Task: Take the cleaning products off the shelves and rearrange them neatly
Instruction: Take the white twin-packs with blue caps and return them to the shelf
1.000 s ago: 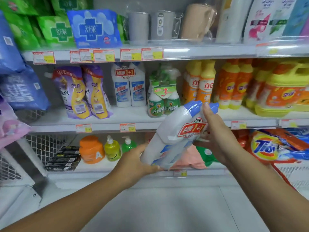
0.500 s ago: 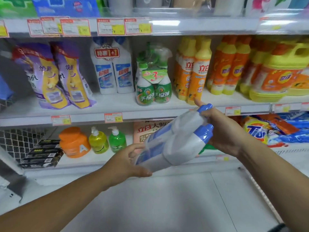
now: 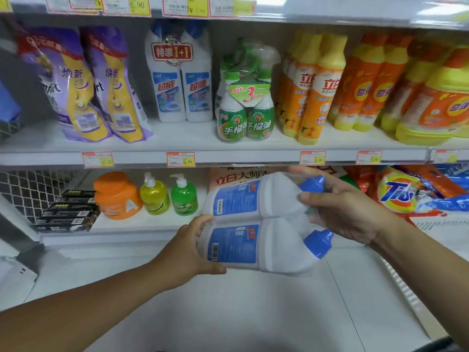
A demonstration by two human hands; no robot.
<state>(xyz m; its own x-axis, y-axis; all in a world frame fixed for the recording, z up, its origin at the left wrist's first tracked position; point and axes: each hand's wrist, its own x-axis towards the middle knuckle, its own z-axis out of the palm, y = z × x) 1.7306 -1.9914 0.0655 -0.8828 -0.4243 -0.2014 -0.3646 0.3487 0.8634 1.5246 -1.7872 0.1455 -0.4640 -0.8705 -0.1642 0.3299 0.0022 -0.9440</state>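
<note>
A shrink-wrapped twin pack of white bottles with blue caps [image 3: 256, 224] lies nearly flat in front of the lower shelf, its back labels and barcode facing me. My left hand [image 3: 195, 247] grips the base end. My right hand [image 3: 345, 209] holds the neck end, fingers curled round the shoulders between the two caps. An identical twin pack [image 3: 179, 77] stands upright on the middle shelf [image 3: 228, 157].
The middle shelf holds two purple refill pouches [image 3: 83, 82], a green spray pack [image 3: 246, 97], and yellow and orange bottles [image 3: 314, 85]. Below stand an orange tub [image 3: 116, 196], two pump bottles [image 3: 168, 196], black boxes [image 3: 68, 214] and a Tide bag [image 3: 406, 191]. White floor lies below.
The twin pack has tipped from steeply slanted to nearly flat and turned its back labels toward me. Both hands dropped with it to the lower shelf's level. My view moved closer and lower.
</note>
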